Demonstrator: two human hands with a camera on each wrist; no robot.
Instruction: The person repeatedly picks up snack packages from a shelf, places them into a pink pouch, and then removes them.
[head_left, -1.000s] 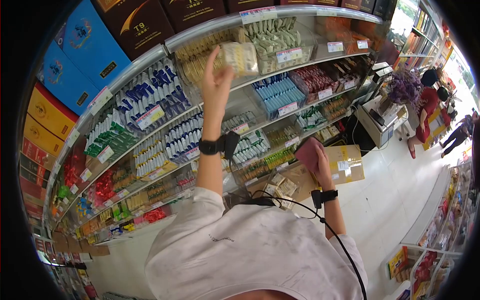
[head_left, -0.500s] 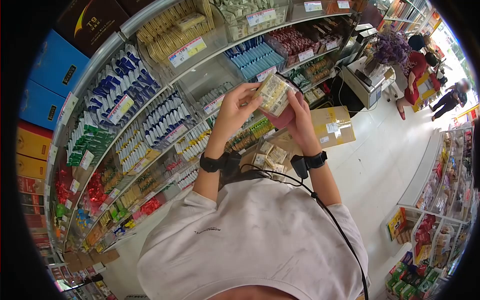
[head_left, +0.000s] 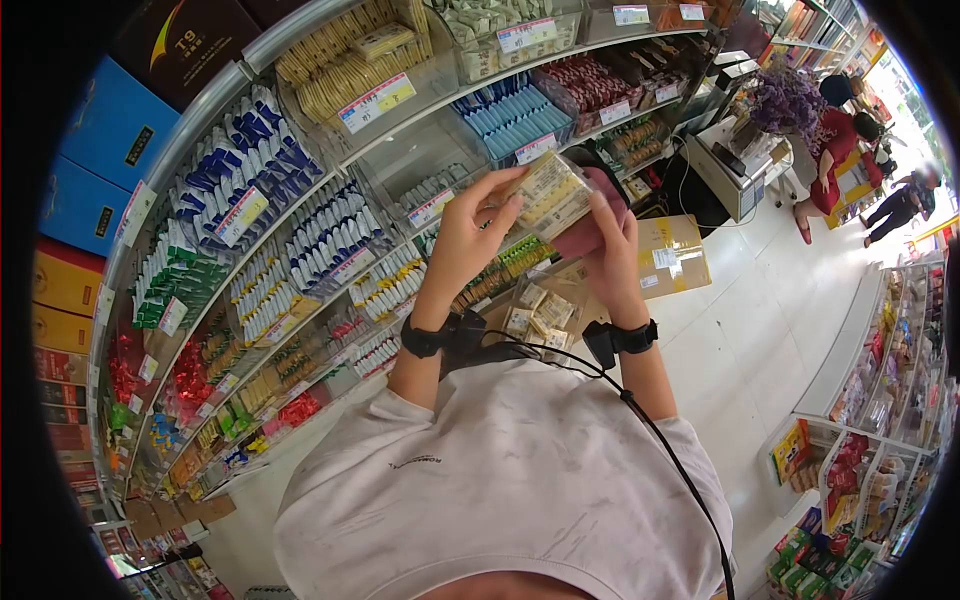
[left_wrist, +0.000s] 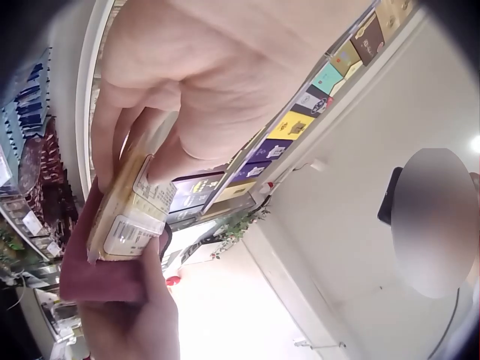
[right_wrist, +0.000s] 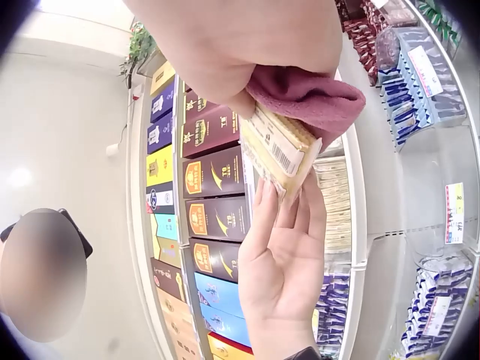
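A clear-wrapped pack of pale yellow pieces (head_left: 552, 195) is held tilted between both hands at chest height. My left hand (head_left: 468, 228) grips its left edge, thumb on the printed label side. A folded maroon cloth (head_left: 582, 240) lies in my right hand (head_left: 612, 268), against the pack's underside, while the right thumb presses the pack's near right corner. In the right wrist view the pack (right_wrist: 279, 146) shows a white barcode label, with the cloth (right_wrist: 307, 97) bunched behind it. The left wrist view shows the left fingers curled over the pack (left_wrist: 129, 217).
Tiered shelves hold bins of wrapped snacks, among them a bin of similar yellow packs (head_left: 345, 60). Below the hands, more packs lie in a clear bin (head_left: 540, 318) beside a cardboard box (head_left: 672, 250). People (head_left: 838, 150) stand near the counter on the right.
My left hand has come down from the top shelf with the pack, and the right hand with the cloth has risen to meet it. Over the last half second both hands hardly moved.
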